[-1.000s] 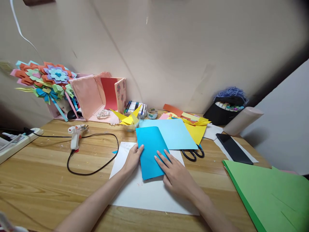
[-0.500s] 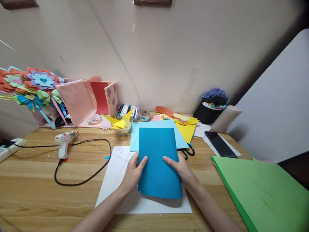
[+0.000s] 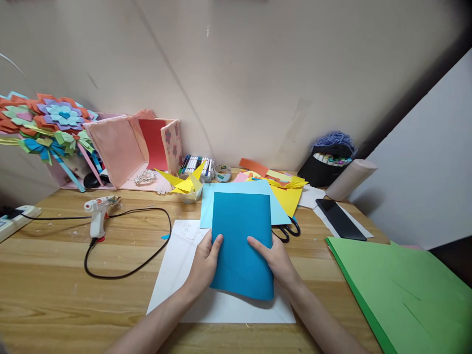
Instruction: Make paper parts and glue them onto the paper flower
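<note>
A folded sheet of blue paper [image 3: 241, 221] is held upright, leaning back a little, in the middle of the view. My left hand [image 3: 205, 260] grips its left edge, thumb on the front and fingers behind. On the right edge my right hand [image 3: 280, 260] has the same hold, with its thumb lying across the front. Under the blue paper lies a large white sheet [image 3: 173, 285] with faint pencil marks at its top left. A light blue sheet [image 3: 207, 204] lies just behind. Black-handled scissors [image 3: 294, 227] stick out beside it on the right.
At left are a white hot glue gun [image 3: 98, 216] with a looped black cord and a power strip [image 3: 22, 221]. Paper flowers [image 3: 62, 115], a pink box [image 3: 116, 147] and markers [image 3: 197, 166] stand along the wall. Green sheets [image 3: 401, 290] and a phone [image 3: 341, 220] lie right.
The blue paper has tilted slightly and its lower edges now line up more closely, with both hands still on its sides. The camera view has shifted a little.
</note>
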`<action>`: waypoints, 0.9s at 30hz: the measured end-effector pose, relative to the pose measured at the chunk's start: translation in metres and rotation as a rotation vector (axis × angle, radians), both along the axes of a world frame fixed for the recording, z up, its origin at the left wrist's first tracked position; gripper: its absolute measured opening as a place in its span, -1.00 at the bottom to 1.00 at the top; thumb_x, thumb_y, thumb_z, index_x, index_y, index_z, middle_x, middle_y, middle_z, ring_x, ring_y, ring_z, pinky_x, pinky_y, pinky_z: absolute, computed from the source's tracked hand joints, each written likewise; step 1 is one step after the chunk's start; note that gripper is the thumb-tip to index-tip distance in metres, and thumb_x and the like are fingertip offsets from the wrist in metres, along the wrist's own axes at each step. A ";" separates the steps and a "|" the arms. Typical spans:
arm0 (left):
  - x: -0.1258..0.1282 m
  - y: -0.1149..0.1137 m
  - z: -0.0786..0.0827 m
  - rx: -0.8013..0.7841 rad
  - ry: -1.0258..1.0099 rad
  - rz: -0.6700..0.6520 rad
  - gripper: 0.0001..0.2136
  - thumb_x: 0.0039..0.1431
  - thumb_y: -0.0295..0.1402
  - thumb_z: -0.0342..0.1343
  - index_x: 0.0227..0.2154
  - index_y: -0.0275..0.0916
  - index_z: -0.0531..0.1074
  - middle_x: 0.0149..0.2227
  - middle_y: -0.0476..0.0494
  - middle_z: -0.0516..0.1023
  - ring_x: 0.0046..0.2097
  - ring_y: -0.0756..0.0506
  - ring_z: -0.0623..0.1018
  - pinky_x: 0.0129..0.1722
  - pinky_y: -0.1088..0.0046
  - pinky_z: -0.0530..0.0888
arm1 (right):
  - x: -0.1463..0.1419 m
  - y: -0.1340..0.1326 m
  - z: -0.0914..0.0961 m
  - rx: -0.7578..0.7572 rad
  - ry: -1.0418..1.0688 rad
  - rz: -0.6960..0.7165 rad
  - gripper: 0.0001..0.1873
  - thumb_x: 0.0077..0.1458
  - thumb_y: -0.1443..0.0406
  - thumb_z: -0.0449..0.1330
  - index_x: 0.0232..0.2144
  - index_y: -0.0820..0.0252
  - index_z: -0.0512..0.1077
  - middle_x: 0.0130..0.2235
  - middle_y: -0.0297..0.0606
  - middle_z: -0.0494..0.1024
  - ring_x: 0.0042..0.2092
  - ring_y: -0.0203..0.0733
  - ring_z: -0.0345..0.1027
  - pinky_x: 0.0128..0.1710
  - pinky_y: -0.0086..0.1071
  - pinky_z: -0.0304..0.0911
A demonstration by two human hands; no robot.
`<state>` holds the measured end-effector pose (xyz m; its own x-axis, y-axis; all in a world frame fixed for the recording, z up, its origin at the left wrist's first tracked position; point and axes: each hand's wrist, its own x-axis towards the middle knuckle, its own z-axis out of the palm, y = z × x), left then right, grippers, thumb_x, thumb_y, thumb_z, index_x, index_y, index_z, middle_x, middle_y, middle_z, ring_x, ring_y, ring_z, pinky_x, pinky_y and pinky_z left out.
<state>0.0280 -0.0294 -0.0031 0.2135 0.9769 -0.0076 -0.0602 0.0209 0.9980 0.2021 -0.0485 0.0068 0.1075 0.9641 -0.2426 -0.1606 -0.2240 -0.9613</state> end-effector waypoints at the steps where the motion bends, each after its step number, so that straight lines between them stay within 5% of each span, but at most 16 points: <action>1: 0.000 0.000 0.000 0.004 0.007 0.005 -0.65 0.15 -0.14 -0.04 -0.06 -0.17 0.34 0.00 -0.12 0.44 0.00 -0.19 0.42 -0.06 0.33 0.36 | -0.001 0.000 0.000 0.002 0.001 -0.003 -0.28 -0.11 0.12 0.27 0.08 0.21 0.18 -0.02 -0.09 0.45 -0.09 0.01 0.41 -0.16 -0.18 0.40; 17: 0.000 0.003 0.001 0.084 0.148 0.016 -0.69 0.18 -0.15 -0.12 -0.15 -0.24 0.33 -0.08 -0.20 0.46 -0.09 -0.18 0.44 -0.09 0.31 0.36 | 0.001 0.003 -0.003 0.007 -0.142 -0.006 -0.29 -0.16 0.08 0.30 0.02 0.23 0.23 -0.03 -0.08 0.45 -0.08 0.02 0.39 -0.14 -0.16 0.38; 23: -0.004 0.007 -0.002 0.162 0.331 0.064 -0.75 0.20 -0.18 -0.15 -0.48 -0.21 0.23 -0.45 -0.06 0.40 -0.39 -0.08 0.38 -0.38 0.42 0.31 | 0.012 0.010 -0.004 0.005 -0.140 0.099 -0.33 -0.19 0.10 0.32 -0.02 0.22 0.29 -0.04 -0.06 0.46 -0.09 0.05 0.40 -0.16 -0.15 0.38; 27: -0.007 0.012 0.002 0.223 0.393 0.086 -0.74 0.19 -0.20 -0.14 -0.55 -0.21 0.15 -0.53 0.00 0.30 -0.44 -0.05 0.32 -0.43 0.46 0.24 | 0.021 0.015 -0.004 0.023 -0.045 0.219 -0.43 -0.15 0.11 0.30 -0.08 0.23 0.36 -0.06 -0.07 0.48 -0.09 0.05 0.40 -0.13 -0.14 0.36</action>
